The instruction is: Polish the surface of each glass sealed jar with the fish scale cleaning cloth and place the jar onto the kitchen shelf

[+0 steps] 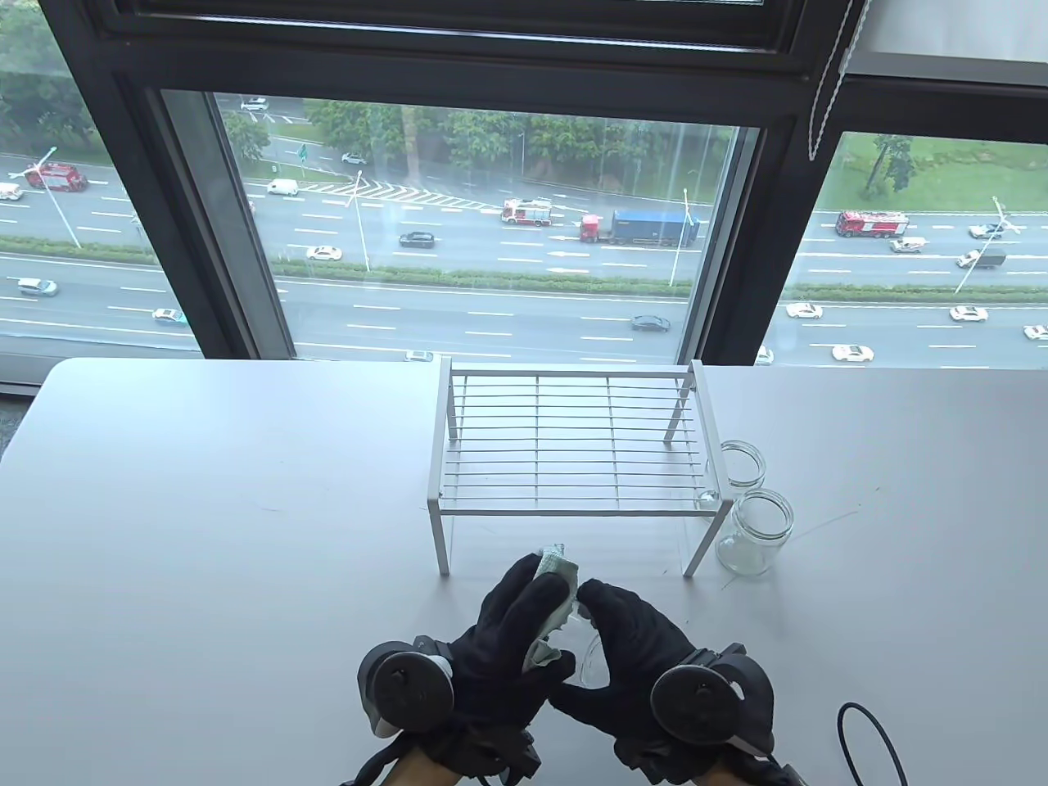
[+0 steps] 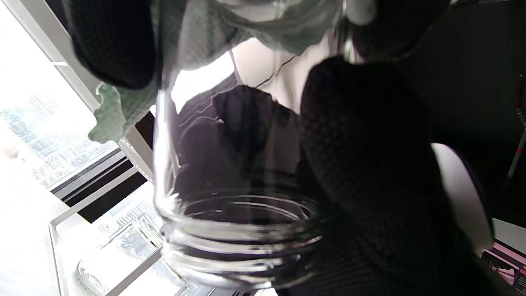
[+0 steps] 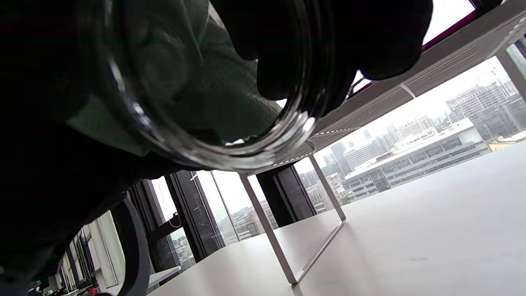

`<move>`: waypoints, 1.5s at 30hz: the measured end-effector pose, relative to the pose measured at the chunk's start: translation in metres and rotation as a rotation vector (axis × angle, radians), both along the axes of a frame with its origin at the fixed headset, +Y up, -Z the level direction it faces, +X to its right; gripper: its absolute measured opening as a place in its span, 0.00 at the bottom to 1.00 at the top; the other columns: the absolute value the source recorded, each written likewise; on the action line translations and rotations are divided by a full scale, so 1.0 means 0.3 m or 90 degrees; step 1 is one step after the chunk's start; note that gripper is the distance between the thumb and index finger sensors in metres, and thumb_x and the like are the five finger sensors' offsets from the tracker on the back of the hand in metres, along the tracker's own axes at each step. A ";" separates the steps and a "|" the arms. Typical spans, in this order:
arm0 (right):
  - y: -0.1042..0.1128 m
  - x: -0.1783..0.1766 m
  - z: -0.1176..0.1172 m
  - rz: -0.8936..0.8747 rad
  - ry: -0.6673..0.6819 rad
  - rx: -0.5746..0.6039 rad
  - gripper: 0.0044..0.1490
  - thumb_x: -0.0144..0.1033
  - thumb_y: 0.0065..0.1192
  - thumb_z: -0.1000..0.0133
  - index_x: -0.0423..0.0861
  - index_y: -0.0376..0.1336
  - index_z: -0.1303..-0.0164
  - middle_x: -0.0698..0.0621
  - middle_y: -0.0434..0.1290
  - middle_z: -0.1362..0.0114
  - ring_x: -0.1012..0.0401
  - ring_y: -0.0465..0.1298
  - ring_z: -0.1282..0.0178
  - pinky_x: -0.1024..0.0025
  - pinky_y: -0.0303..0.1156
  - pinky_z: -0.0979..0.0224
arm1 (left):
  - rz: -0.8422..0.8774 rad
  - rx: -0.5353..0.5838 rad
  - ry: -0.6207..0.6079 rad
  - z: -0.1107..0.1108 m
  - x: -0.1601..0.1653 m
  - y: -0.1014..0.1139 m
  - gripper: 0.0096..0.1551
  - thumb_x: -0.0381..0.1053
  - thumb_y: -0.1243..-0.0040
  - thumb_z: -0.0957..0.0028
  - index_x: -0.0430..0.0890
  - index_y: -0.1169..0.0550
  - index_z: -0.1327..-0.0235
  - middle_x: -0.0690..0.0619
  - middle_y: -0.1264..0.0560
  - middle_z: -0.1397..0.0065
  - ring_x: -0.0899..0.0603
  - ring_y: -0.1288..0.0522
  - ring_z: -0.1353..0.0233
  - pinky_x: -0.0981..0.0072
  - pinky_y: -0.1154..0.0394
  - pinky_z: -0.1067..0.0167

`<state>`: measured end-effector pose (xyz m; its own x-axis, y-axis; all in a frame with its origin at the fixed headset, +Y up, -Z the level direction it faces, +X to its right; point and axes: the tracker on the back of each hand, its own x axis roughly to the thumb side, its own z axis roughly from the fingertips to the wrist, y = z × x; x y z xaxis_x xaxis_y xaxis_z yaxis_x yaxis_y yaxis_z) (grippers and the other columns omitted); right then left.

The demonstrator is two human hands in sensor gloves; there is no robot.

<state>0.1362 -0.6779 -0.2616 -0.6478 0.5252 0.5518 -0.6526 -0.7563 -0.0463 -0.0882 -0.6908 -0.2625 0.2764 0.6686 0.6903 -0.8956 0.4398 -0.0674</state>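
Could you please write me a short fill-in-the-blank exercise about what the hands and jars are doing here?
1. The left hand presses a green ____ against the held jar.
2. The held jar is gripped by the ____ hand.
3. Beside the shelf stand ____ more jars on the table.
4. The shelf top holds ____ jars.

Missing words: cloth; right; two; no

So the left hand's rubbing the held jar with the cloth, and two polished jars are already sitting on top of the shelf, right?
Not quite. The left hand does press the cloth to the held jar, but the two other jars stand on the table, right of the shelf; its top is bare in the table view.
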 end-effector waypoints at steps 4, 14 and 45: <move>-0.019 0.021 -0.025 -0.097 0.033 -0.106 0.70 0.74 0.76 0.64 0.42 0.54 0.23 0.40 0.70 0.27 0.46 0.79 0.37 0.42 0.70 0.30 | 0.021 0.006 -0.006 0.003 -0.002 0.008 0.42 0.68 0.46 0.44 0.56 0.42 0.19 0.41 0.44 0.12 0.22 0.36 0.25 0.41 0.22 0.42; -0.097 0.034 -0.065 -0.351 0.164 -0.386 0.70 0.74 0.74 0.61 0.41 0.52 0.22 0.39 0.70 0.27 0.45 0.79 0.37 0.41 0.70 0.31 | 0.053 0.000 -0.028 0.000 -0.020 0.026 0.42 0.68 0.44 0.44 0.52 0.38 0.20 0.37 0.39 0.16 0.24 0.32 0.27 0.43 0.21 0.43; -0.102 0.017 -0.053 -0.221 0.099 -0.234 0.74 0.65 0.81 0.63 0.40 0.44 0.20 0.41 0.63 0.22 0.43 0.75 0.32 0.38 0.66 0.27 | -0.004 -0.119 -0.031 -0.049 -0.049 -0.007 0.49 0.67 0.37 0.50 0.40 0.36 0.23 0.29 0.26 0.30 0.28 0.19 0.42 0.50 0.16 0.55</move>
<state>0.1414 -0.7085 -0.2775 -0.3265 0.8711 0.3668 -0.8452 -0.4428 0.2993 -0.1030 -0.6930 -0.2770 0.2509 0.7847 0.5668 -0.8863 0.4218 -0.1915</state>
